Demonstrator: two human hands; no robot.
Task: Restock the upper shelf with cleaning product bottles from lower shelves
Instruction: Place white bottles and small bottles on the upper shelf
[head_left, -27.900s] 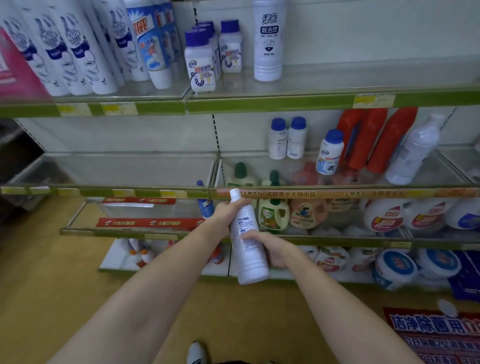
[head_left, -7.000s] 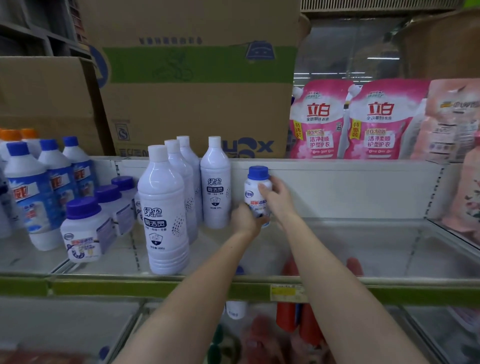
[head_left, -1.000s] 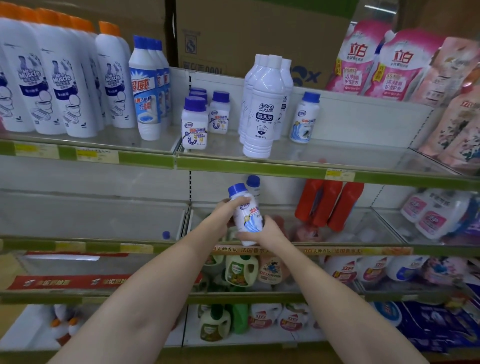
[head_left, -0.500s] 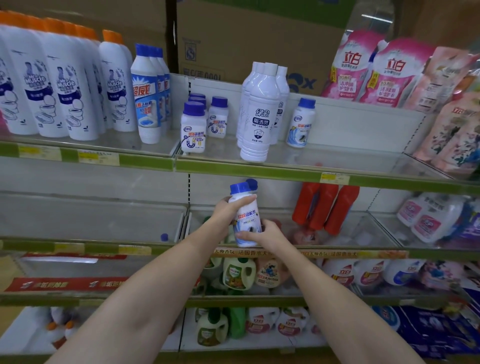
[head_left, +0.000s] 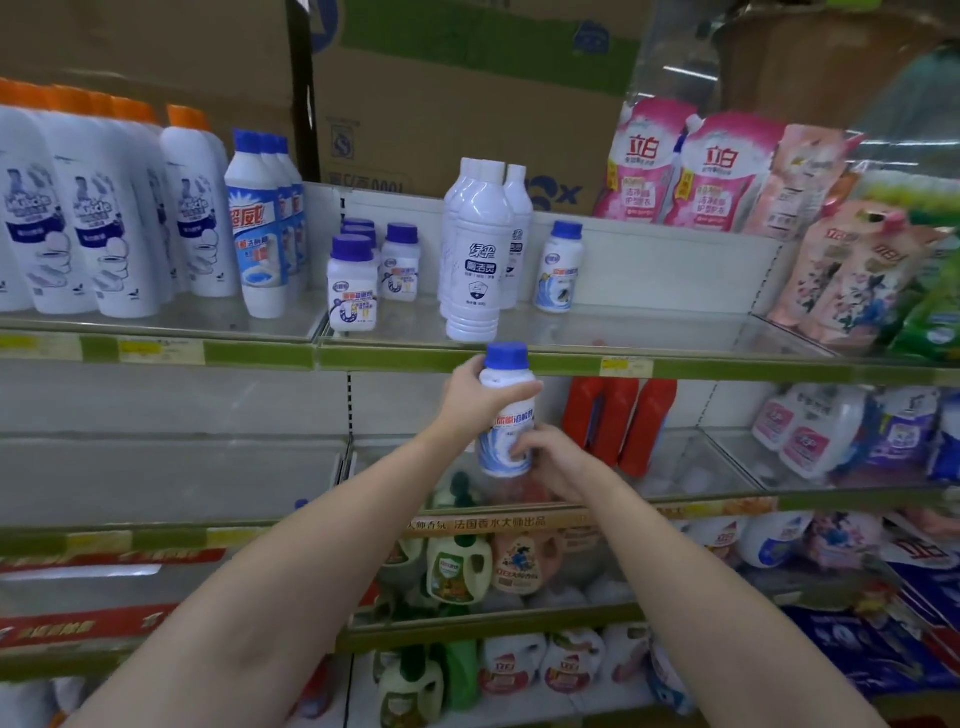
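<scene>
A small white bottle (head_left: 506, 415) with a blue cap is held upright in front of the shelves. Its shoulder is gripped by the left hand (head_left: 470, 392), fingers curled round it; its lower part is pinched by the right hand (head_left: 550, 460). Just above the hands, the upper shelf (head_left: 571, 364) is seen, with tall white bottles (head_left: 475, 249) standing on it.

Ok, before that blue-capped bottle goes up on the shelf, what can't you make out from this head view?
- Held bottle: the label's lower part, hidden by the right hand.
- Its small print: blurred.
- Tall white bottles: the row's depth, hidden by the front one.
- Price tag on the upper shelf: too small to read.
</scene>
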